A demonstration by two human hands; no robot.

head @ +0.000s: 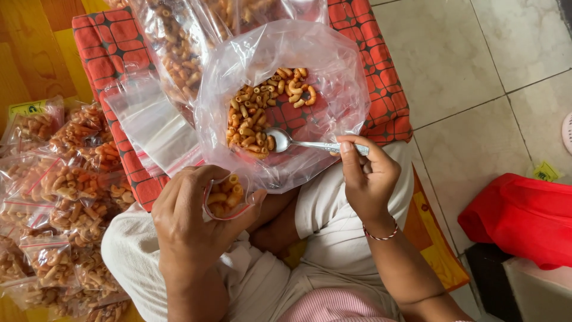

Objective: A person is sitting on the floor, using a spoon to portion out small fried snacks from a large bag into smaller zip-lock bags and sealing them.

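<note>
Centre of frame: the right hand (368,179) pinches a metal spoon (298,143), its bowl among orange macaroni (262,113) inside a large clear bag (333,65). Lower left of centre, the left hand (190,220) clasps a small, partly filled bag (226,197); sealed packets (59,179) lie at left.

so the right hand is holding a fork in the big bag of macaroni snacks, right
Not quite: the head view shows the right hand holding a metal spoon, not a fork, in the big bag of macaroni snacks.
</note>
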